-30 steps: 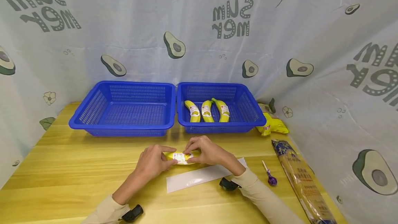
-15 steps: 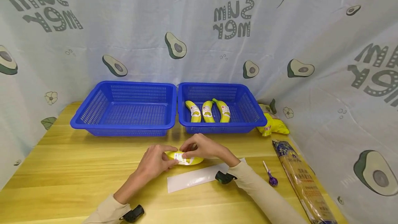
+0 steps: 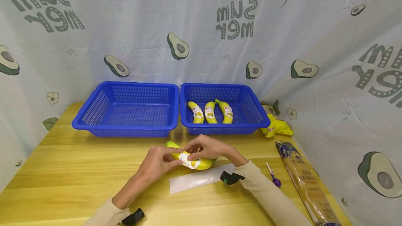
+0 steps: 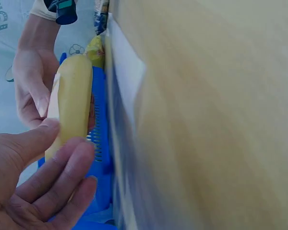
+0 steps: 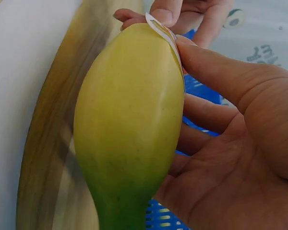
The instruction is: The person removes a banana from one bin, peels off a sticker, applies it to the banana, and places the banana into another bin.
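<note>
Between my two hands is a yellow banana (image 3: pixel 205 164) with a green stem end (image 5: pixel 122 206), held over the table. A white printed label (image 3: pixel 186 159) lies across its upper side. In the right wrist view one edge of the label (image 5: pixel 163 31) stands up from the peel. My left hand (image 3: pixel 154 165) pinches the banana at the label's left edge, thumb on the near side. My right hand (image 3: pixel 205 147) grips it farther right, its thumb (image 5: pixel 206 62) on the label and its fingers behind the fruit. Those fingers are partly hidden in the head view.
A blue basket (image 3: pixel 125 127) stands at the back left. Beside it, another blue basket (image 3: pixel 224 125) contains three labelled bananas (image 3: pixel 210 112). A white strip (image 3: pixel 201 179) lies before my hands. To the right are a lollipop (image 3: pixel 275 180), a long noodle-like packet (image 3: pixel 304 180) and a yellow bag (image 3: pixel 277 126).
The banana has turned so its left end points farther away and its right end comes nearer. My right thumb has moved from the label's right part onto its middle. My left hand has barely shifted.
</note>
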The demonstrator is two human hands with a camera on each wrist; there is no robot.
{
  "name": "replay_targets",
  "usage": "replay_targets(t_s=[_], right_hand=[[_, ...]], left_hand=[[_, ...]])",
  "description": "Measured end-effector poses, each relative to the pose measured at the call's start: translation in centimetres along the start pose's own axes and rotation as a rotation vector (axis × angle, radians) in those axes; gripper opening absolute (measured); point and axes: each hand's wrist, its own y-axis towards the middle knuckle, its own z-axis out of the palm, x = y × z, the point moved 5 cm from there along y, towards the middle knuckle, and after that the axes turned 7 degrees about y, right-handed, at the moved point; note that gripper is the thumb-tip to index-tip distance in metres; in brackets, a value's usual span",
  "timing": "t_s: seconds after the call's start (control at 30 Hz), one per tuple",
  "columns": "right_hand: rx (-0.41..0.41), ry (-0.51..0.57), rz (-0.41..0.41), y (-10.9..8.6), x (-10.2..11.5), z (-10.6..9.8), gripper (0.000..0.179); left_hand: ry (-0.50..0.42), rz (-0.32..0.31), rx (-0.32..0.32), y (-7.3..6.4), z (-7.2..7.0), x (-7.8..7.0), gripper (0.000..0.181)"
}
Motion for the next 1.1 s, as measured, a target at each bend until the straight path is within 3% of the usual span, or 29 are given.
replay_targets(t_s=[0.17,0.4,0.53,0.63,0.77,0.93,1.1], right_hand=[[-0.029,0.047,0.023,-1.4,0.8,-0.6,0.029],[-0.059,0.09,0.016,-2.9,1.9,-1.7,0.032],[-0.083,0.111,0.022,-3.8,2.5,-2.4,0.033],[-0.105,0.124,0.034,-4.5,2.9,-3.1,0.035],[-0.131,0.162,0.058,-5.2,3.2,-4.1,0.035],[-0.171,0.175,0.095,-5.7,3.4,-5.5,0.039],[-0.236,0.164,0.137,-6.0,3.6,-6.8,0.041]], left_hand=[[-0.111,0.037,-0.042,-0.2,-0.4,-1.0,0.042],[-0.196,0.085,-0.126,-0.1,-1.2,-2.0,0.053],[-0.267,0.056,-0.193,-0.1,-1.7,-2.2,0.045],[-0.353,-0.02,-0.225,0.2,-1.7,-1.9,0.028],[-0.437,-0.176,-0.229,0.8,-1.0,-1.2,0.014],[-0.501,-0.364,-0.182,1.9,0.5,-0.5,0.025],[-0.744,-0.526,-0.182,3.1,1.9,-0.5,0.037]])
